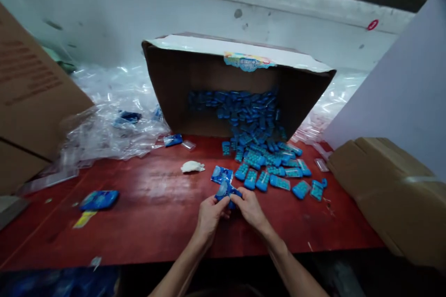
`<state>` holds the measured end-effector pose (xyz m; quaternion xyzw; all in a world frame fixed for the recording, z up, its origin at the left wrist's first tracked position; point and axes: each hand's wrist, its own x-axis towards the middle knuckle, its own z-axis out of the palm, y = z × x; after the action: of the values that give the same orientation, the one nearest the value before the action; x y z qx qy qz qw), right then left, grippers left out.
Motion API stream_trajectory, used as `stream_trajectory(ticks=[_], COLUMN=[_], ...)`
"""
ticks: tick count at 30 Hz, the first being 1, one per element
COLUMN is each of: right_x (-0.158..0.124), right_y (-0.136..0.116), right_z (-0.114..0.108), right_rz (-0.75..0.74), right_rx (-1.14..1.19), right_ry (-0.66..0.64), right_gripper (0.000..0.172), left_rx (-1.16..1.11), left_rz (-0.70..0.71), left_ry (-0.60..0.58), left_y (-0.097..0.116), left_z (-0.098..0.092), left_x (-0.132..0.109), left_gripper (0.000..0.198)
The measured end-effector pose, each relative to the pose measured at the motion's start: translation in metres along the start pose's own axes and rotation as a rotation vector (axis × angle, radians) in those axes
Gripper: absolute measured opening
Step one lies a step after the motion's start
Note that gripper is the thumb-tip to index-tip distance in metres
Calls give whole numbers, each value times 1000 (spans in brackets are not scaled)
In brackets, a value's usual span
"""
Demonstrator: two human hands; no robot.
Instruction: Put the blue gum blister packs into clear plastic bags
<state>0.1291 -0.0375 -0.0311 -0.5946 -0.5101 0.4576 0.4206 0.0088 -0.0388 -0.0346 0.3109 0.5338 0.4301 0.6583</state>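
Both hands meet near the table's front middle on a small blue printed packet point(226, 189), which looks thin and foil-like. My left hand point(210, 213) pinches its left side with thumb and fingers. On its right side, my right hand point(251, 208) grips it the same way, both thumbs close together. What lies under the fingers is hidden. Just beyond, another blue printed packet point(221, 174) lies flat on the red table point(149, 222). To the right of it are several small clear cases with blue caps point(251, 178), filled with blue-green pellets.
A cardboard box point(303, 97) lies on its side, blue cases spilling from it. Clear plastic pieces point(114, 139) heap up at left. A crumpled white tissue point(192, 166) and a blue pack point(99, 199) lie on the table. Brown cartons point(386, 190) flank the right; another carton point(38, 97) stands left.
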Motion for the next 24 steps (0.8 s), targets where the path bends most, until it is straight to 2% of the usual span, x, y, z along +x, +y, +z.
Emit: stream_trajectory(ticks=[3, 6, 8, 11, 13, 17, 20, 22, 24], right_x=[-3, -6, -6, 0, 8, 18, 11, 3, -3], right_y=[0, 0, -3, -12, -18, -20, -13, -8, -3], right_z=[3, 6, 1, -16, -30, -39, -31, -27, -26], right_rz=[-39, -87, -115, -164, -169, -84, -107, -154, -156], right_rx=[-80, -162, -189, -294, -484, -1048, -1216, -1208, -1143], right_ry=[9, 7, -46, -166, -93, 254, 256, 229, 231], right_gripper=[24, 28, 29, 29, 28, 26, 21, 19, 24], left_rx=[-85, -180, -219, -250, -252, -288, -319, -329, -339], left_rz=[7, -27, -84, -205, -256, -285, -289, -284, -280], left_ry=[69, 87, 17, -193, -234, -79, 3, 30, 48], left_y=[-7, -9, -5, 7, 13, 13, 8, 6, 5], left_z=[7, 11, 9, 1, -4, -9, -9, -9, -10], left_x=[-2, -6, -9, -14, -17, -19, -21, -23, -24], left_gripper=[27, 27, 26, 25, 22, 12, 12, 13, 14])
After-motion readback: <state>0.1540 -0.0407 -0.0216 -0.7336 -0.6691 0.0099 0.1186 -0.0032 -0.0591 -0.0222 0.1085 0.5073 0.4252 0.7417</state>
